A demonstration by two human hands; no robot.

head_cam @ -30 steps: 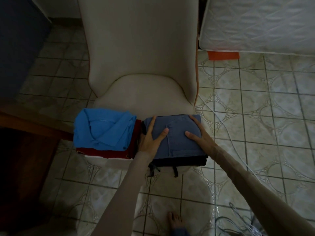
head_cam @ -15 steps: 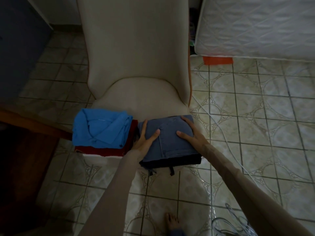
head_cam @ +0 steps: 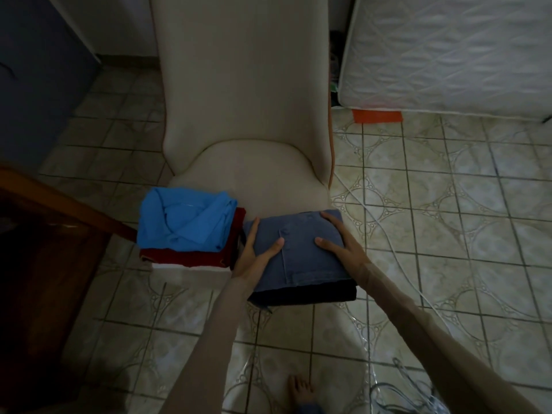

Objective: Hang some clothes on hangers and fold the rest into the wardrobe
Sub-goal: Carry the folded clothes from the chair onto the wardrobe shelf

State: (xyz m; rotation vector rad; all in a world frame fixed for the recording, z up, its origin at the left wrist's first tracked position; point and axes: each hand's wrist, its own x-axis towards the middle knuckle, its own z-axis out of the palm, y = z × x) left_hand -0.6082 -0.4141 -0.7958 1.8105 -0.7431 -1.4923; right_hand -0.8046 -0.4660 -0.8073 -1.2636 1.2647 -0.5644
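Observation:
A folded pile of blue jeans [head_cam: 301, 252] on top of a dark garment [head_cam: 313, 294] juts out past the front edge of the beige chair [head_cam: 245, 100]. My left hand [head_cam: 257, 252] grips its left side, thumb on top and fingers along the edge. On the other side my right hand [head_cam: 340, 243] holds it the same way. To the left, a folded bright blue shirt [head_cam: 185, 222] lies on a folded dark red garment [head_cam: 191, 256] at the seat's front left corner.
A white mattress [head_cam: 448, 49] leans at the back right. A wooden furniture edge [head_cam: 59, 198] and a dark blue cabinet [head_cam: 35, 70] stand on the left. A white cable [head_cam: 397, 258] crosses the tiled floor; wire shapes [head_cam: 400, 389] lie bottom right, near my bare foot [head_cam: 300, 389].
Both hands slid from the top of the jeans pile to its sides. The pile has come toward me, off the seat's front edge.

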